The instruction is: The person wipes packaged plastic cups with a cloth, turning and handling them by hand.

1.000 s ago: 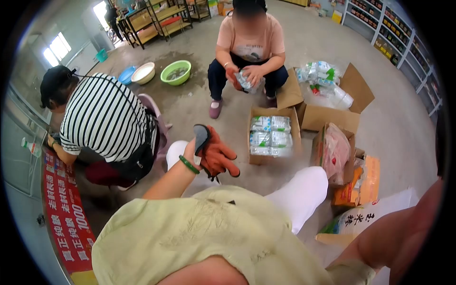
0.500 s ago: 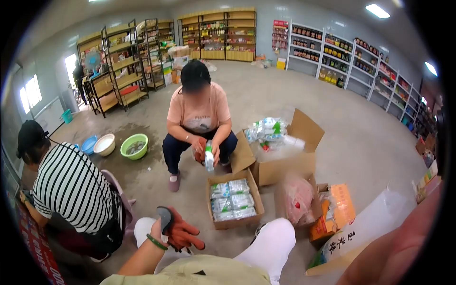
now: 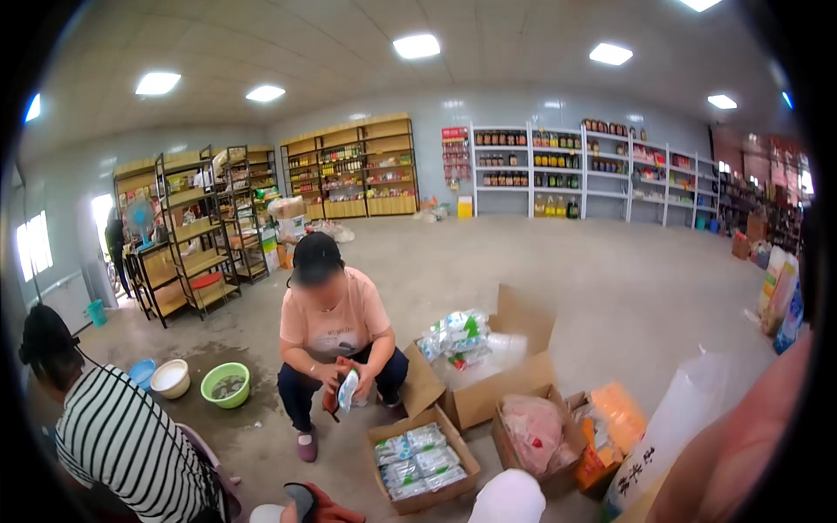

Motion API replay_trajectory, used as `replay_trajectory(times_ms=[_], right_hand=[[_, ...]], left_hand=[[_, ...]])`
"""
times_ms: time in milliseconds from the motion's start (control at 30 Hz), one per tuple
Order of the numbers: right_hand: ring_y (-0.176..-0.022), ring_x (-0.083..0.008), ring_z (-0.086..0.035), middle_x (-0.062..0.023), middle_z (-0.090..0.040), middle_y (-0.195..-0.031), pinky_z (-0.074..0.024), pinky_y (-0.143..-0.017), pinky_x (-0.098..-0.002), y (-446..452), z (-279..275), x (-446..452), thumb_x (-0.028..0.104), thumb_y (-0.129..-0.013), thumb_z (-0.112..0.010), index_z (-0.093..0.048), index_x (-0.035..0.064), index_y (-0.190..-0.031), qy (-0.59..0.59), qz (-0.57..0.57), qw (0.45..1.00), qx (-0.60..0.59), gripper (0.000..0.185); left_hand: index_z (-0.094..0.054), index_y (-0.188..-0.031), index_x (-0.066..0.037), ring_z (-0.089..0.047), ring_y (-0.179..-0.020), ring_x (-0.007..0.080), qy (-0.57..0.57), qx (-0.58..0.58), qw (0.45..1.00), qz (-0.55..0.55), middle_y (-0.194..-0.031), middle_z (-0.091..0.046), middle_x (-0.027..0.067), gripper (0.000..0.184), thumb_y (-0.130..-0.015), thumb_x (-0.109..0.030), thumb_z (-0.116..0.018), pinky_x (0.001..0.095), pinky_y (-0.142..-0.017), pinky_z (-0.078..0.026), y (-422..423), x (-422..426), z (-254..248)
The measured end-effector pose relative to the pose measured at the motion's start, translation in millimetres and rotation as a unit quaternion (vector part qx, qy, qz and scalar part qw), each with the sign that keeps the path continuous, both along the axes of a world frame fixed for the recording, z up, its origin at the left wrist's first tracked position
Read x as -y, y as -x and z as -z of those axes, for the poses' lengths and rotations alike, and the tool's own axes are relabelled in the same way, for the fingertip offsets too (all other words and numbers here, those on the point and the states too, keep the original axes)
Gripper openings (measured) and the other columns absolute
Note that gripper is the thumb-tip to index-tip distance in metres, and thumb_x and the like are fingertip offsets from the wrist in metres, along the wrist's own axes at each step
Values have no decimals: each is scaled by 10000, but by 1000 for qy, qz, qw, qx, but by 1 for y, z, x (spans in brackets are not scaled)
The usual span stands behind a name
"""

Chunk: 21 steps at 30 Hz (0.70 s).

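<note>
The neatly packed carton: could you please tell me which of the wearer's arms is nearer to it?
Left: the gloved left hand is just left of the carton, apart from it; the right arm is farther right, its hand out of view.

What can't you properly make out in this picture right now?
All in the head view:
- Left hand, gloved: partly cut off by the bottom edge, so its grip is unclear.
- Right hand: out of frame; only a blurred arm shows.
- Packets in the nearer open box: print too small and soft to read.
- Green basin: contents too small to name.
</note>
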State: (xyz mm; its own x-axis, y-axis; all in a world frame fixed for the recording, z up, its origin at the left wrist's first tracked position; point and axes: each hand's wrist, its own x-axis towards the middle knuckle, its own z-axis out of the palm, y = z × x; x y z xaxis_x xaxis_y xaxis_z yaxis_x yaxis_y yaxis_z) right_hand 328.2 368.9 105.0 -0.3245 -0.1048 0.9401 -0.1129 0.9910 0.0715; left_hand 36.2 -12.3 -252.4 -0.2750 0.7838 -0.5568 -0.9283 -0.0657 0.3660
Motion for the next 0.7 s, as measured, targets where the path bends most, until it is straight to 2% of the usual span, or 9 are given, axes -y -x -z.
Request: replay_trajectory(times_ms=[33,100,200,333,467,500,567,633,700], right_hand=[[-1141,-280,-508,-218,-488,-1244,-434,-926,-394,4,0,1,74,-828,-517,-491,-16,-1222,0,-14,1000,-4,405],[-1138,-278,-510,-217,-493,-1238,-434,-927,-394,12,-4,4,66,-828,-514,-493,-17,-1218,4,-40,999,-10,399],[-1134,-276,-514,-215,-499,-1230,-433,-927,-394,28,-5,5,55,-829,-511,-496,-18,-1213,-14,-70,997,-2,391],[-1128,-272,-518,-213,-509,-1219,-433,-928,-394,37,7,13,41,-830,-506,-500,-20,-1206,-32,-123,992,10,381],[-1122,-269,-522,-212,-518,-1208,-432,-928,-394,52,3,27,26,-831,-501,-503,-22,-1199,-38,-158,987,-7,371],[-1120,-268,-523,-211,-520,-1206,-432,-928,-394,55,-2,30,22,-831,-500,-504,-22,-1197,-36,-167,985,-17,369],[-1117,-267,-525,-210,-525,-1200,-432,-929,-394,62,-14,34,15,-832,-497,-506,-23,-1194,-30,-195,980,-29,364],[-1114,-265,-528,-209,-529,-1195,-432,-929,-395,67,-24,38,8,-832,-495,-508,-24,-1190,-25,-223,974,-36,360],[-1111,-264,-530,-208,-534,-1189,-432,-929,-395,71,-28,39,0,-833,-492,-510,-25,-1187,-6,-254,965,-68,356]], left_hand=[[-493,-984,20,-381,-538,139,-6,-24,999,-23,-857,-486,218,580,-856,-545,-479,243,-436,-290,-6,7,-2],[-503,-904,-15,-424,-595,153,-16,-71,995,-68,-784,-449,105,503,-846,-515,-518,262,-449,-289,-41,1,-70],[-487,-1079,-64,-351,-885,319,-118,-64,991,18,-1047,-350,216,532,-861,-548,-442,404,-618,-337,-16,13,-43],[-467,-1313,-129,-253,-1272,539,-292,-4,952,86,-1398,-217,363,645,-881,-591,-340,593,-843,-401,-25,22,-20],[-541,-1243,-218,-379,-1023,601,-198,-83,977,-1,-1336,-277,418,674,-834,-687,-281,491,-637,-397,-25,22,-42],[-536,-1259,-203,-495,-892,516,-222,-36,974,-5,-1335,-263,434,788,-784,-760,-244,389,-548,-382,-24,27,-27],[-580,-1153,-349,-354,-1072,691,-270,-84,955,-89,-1265,-402,390,536,-867,-667,-257,488,-543,-408,-50,8,-71],[-555,-1161,-409,-313,-1070,725,-101,-277,955,-38,-1255,-417,380,432,-896,-627,-293,559,-623,-442,-42,16,-91],[-547,-1166,-415,-309,-1070,726,-149,-237,959,-32,-1279,-408,358,413,-894,-625,-316,559,-649,-446,-33,17,-95]])
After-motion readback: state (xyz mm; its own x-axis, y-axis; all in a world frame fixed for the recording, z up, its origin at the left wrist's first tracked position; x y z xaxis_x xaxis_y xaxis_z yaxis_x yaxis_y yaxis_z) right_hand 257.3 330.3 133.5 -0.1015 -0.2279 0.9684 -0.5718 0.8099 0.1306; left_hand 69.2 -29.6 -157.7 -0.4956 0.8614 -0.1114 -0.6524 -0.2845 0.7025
